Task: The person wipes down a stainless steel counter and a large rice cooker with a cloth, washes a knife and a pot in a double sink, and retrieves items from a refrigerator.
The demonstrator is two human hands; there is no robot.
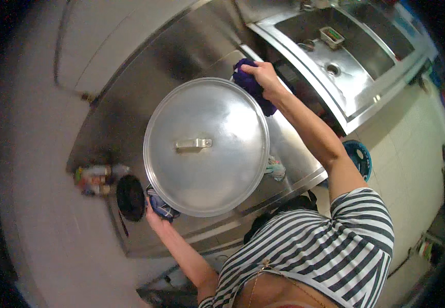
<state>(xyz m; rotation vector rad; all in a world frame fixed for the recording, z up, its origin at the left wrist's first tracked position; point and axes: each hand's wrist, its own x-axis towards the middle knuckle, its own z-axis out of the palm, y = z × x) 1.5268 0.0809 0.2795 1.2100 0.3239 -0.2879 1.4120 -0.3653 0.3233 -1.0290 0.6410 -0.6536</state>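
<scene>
A large round metal lid [222,169] with a strap handle [193,143] faces me, and it hides whatever pot is beneath it. At the upper right of its rim, my right hand [266,79] grips a bunched dark purple cloth [247,79]. On the opposite side, my left hand [156,215] grips a folded blue patterned cloth [162,206] against the lower left edge. The parts that the cloths press on are hidden. Close to my left hand is a black pan or bowl [130,198].
A stainless steel counter [130,111] lies around the lid. Blurred bottles or packages [95,179] stand at the left, and a crumpled pale cloth [275,169] lies right of the lid. A metal sink [345,84] holds a small plastic tub [331,37]. A teal basket [362,156] is on the floor.
</scene>
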